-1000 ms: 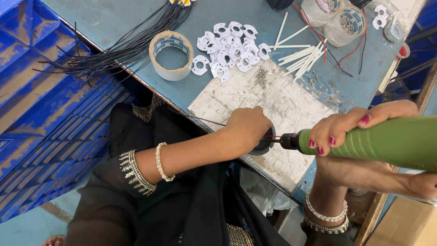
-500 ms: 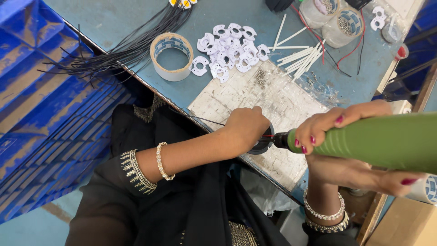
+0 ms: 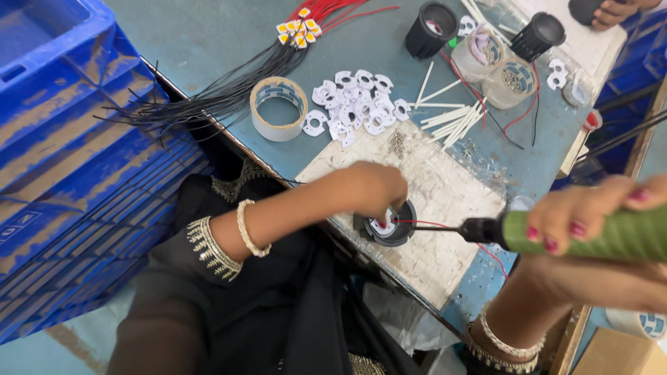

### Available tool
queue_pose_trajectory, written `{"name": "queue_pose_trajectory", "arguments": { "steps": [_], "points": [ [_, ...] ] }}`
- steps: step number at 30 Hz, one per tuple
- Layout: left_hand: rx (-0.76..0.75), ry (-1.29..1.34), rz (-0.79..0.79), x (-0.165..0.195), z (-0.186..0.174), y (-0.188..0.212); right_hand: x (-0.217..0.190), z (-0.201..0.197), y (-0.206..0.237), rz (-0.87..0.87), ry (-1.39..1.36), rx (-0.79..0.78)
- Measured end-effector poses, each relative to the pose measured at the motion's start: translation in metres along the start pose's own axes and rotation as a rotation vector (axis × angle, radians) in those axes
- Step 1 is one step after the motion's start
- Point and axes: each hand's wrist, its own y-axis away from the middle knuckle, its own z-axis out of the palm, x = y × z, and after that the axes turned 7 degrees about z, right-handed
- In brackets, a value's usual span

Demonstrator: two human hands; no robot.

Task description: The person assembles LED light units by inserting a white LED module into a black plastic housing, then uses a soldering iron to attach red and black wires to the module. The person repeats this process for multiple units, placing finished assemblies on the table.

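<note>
The head view looks down on a blue-grey surface (image 3: pixel 208 42) with one pale worn mat (image 3: pixel 431 208) lying on its near part. On that mat stands one round black housing (image 3: pixel 390 226), and the left hand (image 3: pixel 375 191) is closed over its rim, fingers curled down onto a white insert with a red wire running out of it toward the right. The right hand (image 3: pixel 590 219) is wrapped tight round one green electric screwdriver (image 3: pixel 590 232), held nearly level, its dark bit pointing left and its tip meeting the inside of the housing.

Behind the mat lies one roll of tape (image 3: pixel 279 107), flat on the surface. Just beside it to the right is a loose heap of white plastic pieces (image 3: pixel 358 104), too many and too overlapped to count surely; well over a dozen. One bundle of black wires (image 3: pixel 208 97) fans out to the left past the edge, and one bundle of red wires (image 3: pixel 333 14) ends in small yellow chips. A scatter of white sticks (image 3: pixel 451 114) lies right of the white heap, again too crossed to count exactly. Farther back stand two more black housings (image 3: pixel 431 28), upright and apart, with two clear pots (image 3: pixel 511 83) between and before them. At the top right corner another person's hand (image 3: pixel 615 10) rests on a dark object. Stacked blue crates (image 3: pixel 62 139) fill the left side.
</note>
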Motion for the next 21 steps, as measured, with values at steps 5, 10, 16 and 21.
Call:
{"name": "queue_pose_trajectory", "arguments": {
  "steps": [5, 10, 16, 21],
  "points": [
    [0.610, 0.142, 0.270, -0.052, -0.026, -0.037, -0.015, -0.026, 0.021, 0.040, -0.141, 0.028],
    [0.703, 0.035, 0.137, -0.070, -0.010, -0.075, -0.015, -0.036, 0.035, 0.059, -0.188, 0.036],
    [0.671, -0.096, 0.157, -0.089, 0.011, -0.091, -0.007, -0.039, 0.042, 0.047, -0.152, 0.025],
    [0.848, -0.423, 0.240, -0.085, 0.021, -0.098, 0.003, -0.031, 0.038, 0.039, -0.082, 0.022]
  ]
}}
